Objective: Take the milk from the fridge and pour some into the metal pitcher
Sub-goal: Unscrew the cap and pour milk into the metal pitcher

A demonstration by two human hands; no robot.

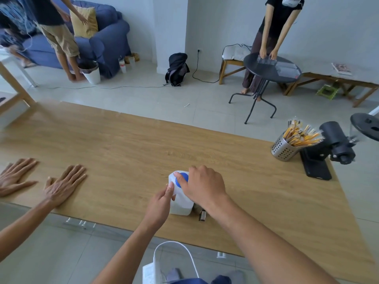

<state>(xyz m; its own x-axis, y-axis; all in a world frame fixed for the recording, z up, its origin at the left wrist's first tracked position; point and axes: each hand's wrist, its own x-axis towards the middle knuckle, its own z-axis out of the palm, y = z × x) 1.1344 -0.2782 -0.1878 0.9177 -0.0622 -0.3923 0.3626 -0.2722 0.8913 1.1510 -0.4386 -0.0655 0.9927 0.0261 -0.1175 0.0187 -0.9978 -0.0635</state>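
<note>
A white plastic milk jug with a blue cap stands upright on the wooden table, near its front edge. My left hand holds the jug's left side, thumb up against its shoulder. My right hand is over the top, fingers closed around the blue cap. A small metal object, possibly the pitcher, shows just right of the jug; my right forearm hides most of it. No fridge is in view.
Another person's two hands lie flat on the table at the left. A perforated metal cup of pencils and a black grinder-like device stand at the right end. Beyond the table: a round black table, people, a sofa.
</note>
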